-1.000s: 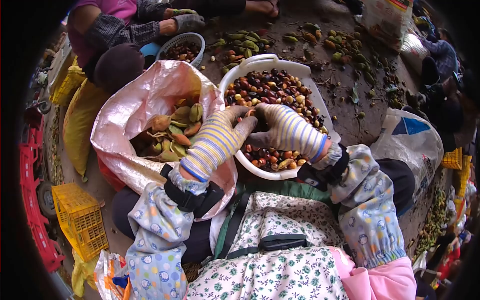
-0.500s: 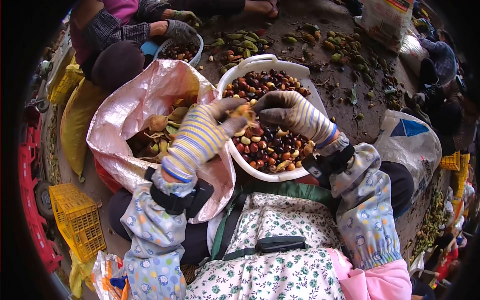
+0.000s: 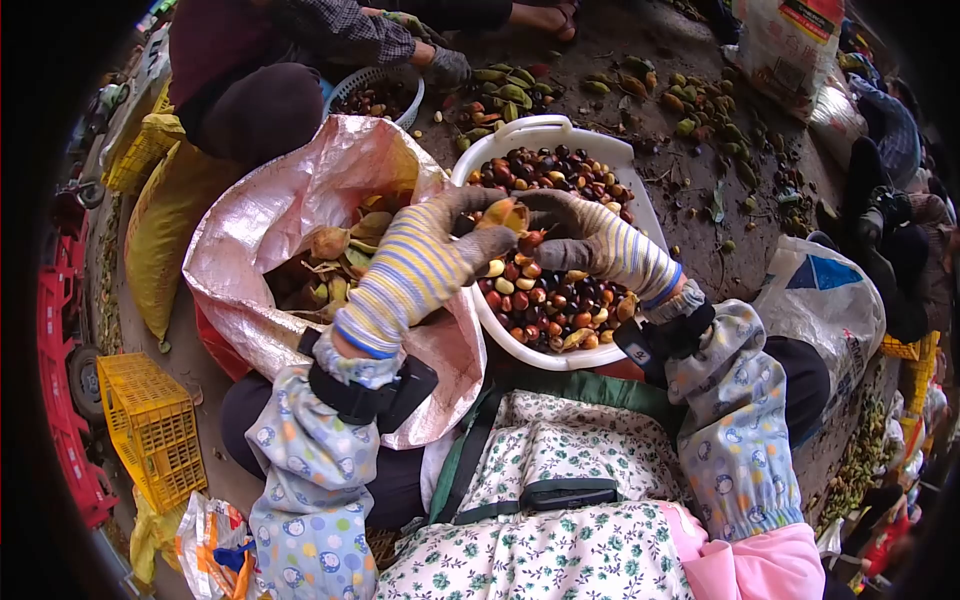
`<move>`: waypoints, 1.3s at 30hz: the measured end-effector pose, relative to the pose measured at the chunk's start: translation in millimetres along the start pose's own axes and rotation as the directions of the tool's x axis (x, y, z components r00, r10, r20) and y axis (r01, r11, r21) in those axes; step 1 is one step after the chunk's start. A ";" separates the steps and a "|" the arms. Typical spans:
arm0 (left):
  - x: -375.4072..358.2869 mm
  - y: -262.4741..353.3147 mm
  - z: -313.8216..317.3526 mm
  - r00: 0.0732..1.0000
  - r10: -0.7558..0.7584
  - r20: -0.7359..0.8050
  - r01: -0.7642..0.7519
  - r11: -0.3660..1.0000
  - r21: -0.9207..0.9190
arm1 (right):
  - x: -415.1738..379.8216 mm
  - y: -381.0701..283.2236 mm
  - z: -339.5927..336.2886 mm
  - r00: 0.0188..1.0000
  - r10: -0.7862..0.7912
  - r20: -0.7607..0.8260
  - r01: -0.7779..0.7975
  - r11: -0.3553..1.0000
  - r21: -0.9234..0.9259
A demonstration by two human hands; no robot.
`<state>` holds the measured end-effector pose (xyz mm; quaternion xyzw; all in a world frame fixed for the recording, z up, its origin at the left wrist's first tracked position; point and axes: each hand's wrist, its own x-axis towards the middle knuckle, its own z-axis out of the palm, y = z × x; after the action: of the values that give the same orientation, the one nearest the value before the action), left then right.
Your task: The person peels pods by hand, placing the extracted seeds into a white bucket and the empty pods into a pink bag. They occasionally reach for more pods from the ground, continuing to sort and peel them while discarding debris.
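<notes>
Both my hands wear striped gloves with dark, dirty fingers and meet above a white tub (image 3: 648, 205) of brown, red and cream nuts (image 3: 540, 305). My left hand (image 3: 425, 255) grips an opened yellow-brown husk (image 3: 506, 215) between thumb and fingers. Against the husk's right side, my right hand (image 3: 600, 240) has its fingers closed around a reddish-brown nut (image 3: 530, 241). Left of the tub, a pinkish-white woven sack (image 3: 240, 215) stands open with husks (image 3: 330, 243) inside, partly behind my left hand.
Across from me, a gloved co-worker's hand (image 3: 448, 68) is beside a blue basket (image 3: 418, 100) of nuts. Green pods (image 3: 510, 92) lie on the ground beyond the tub. A yellow crate (image 3: 150, 425) stands at left, a white sack (image 3: 825, 300) at right.
The view has shifted, so most things appear slightly right. The husk between my hands is now more open, with a reddish nut showing. The co-worker's hand has moved from over the basket towards the pods.
</notes>
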<state>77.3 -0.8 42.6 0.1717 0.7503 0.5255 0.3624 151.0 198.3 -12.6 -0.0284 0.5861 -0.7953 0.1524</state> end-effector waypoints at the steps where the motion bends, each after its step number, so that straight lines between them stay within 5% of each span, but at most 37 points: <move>1: 6.0 -10.0 4.5 0.994 0.107 -0.010 -0.106 0.991 0.084 | 2.2 2.3 8.4 0.998 -0.054 -0.028 0.055 0.998 0.007; 3: 8.6 -13.5 8.8 0.987 0.155 -0.037 -0.155 0.988 0.028 | -5.1 -8.4 22.2 0.994 0.079 -0.081 -0.069 0.990 0.119; 5: 1.2 -4.1 7.8 0.994 0.081 -0.067 -0.095 0.961 -0.261 | -4.9 -7.3 14.9 0.993 0.013 -0.121 -0.017 0.999 -0.033; 8: -2.7 -2.5 -16.2 0.977 0.127 -0.169 -0.150 0.980 -0.131 | -8.4 -13.6 -12.0 0.971 0.065 -0.229 -0.097 0.986 -0.132; 9: -6.5 1.7 -27.0 0.973 0.132 -0.192 -0.148 0.986 -0.075 | -11.1 -8.1 -26.9 0.980 0.130 -0.151 -0.152 0.977 -0.147; 11: -10.7 -0.9 -58.4 0.986 0.070 -0.154 -0.042 0.982 0.182 | -13.7 2.5 -40.5 0.984 0.162 0.072 -0.103 0.852 -0.513; 12: -18.4 7.3 -64.6 0.984 0.033 -0.177 0.021 0.955 0.295 | -15.3 -5.9 -33.1 0.958 0.280 0.062 -0.207 0.825 -0.526; 13: -21.2 8.2 -69.4 0.972 0.063 -0.228 0.052 0.884 0.465 | -14.1 5.8 -40.5 0.972 0.233 0.014 -0.168 0.738 -0.653; 15: -25.5 7.2 -75.5 0.940 0.140 -0.312 0.149 0.653 0.742 | -6.1 27.5 -63.7 0.920 0.189 -0.345 -0.382 0.639 -0.668; 18: -24.9 14.7 -55.9 0.959 0.044 -0.279 0.131 0.806 0.577 | -5.9 38.9 -78.0 0.827 0.164 -0.538 -0.563 0.233 -0.793; 19: -25.6 17.3 -51.2 0.968 0.019 -0.250 0.110 0.863 0.492 | -7.0 50.4 -77.7 0.822 0.173 -0.543 -0.568 0.179 -0.803; 22: -16.1 0.9 -38.9 0.985 0.087 -0.149 0.029 0.768 0.639 | -6.2 72.9 -68.4 0.792 0.162 -0.588 -0.600 0.035 -0.799; 25: -13.2 -7.1 -22.8 0.973 0.221 -0.067 -0.109 0.694 0.711 | -4.4 72.5 -69.4 0.763 0.144 -0.631 -0.647 0.151 -0.748; 27: -11.2 -4.5 -13.6 0.983 0.177 -0.052 -0.098 0.741 0.665 | -4.4 63.2 -73.1 0.795 0.076 -0.601 -0.602 0.220 -0.768; 29: -10.0 0.9 -5.5 0.990 0.134 -0.051 -0.088 0.849 0.521 | -6.7 45.3 -70.9 0.911 -0.027 -0.411 -0.356 0.450 -0.819; 33: -0.5 -17.3 -0.7 0.953 0.301 0.013 -0.270 0.834 0.481 | -0.1 -1.8 -31.4 0.956 0.142 -0.255 -0.219 0.927 -0.305; 34: -3.3 -8.7 -1.5 0.979 0.187 0.079 -0.202 0.876 0.437 | -0.3 -8.9 -20.2 0.980 0.098 -0.175 -0.139 0.961 -0.238; 37: -0.1 -21.3 -1.8 0.970 0.198 0.141 -0.236 0.909 0.344 | 0.0 -25.4 -0.5 0.994 0.089 -0.065 -0.097 0.986 -0.136; 39: -3.7 -13.4 1.7 0.977 0.196 0.082 -0.192 0.980 -0.055 | -3.0 -35.0 3.4 0.985 0.103 -0.139 -0.117 0.988 -0.098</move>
<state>82.7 -7.2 31.4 0.2584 0.7009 0.5679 0.3456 147.2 205.3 21.9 0.0493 0.6372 -0.7534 0.1547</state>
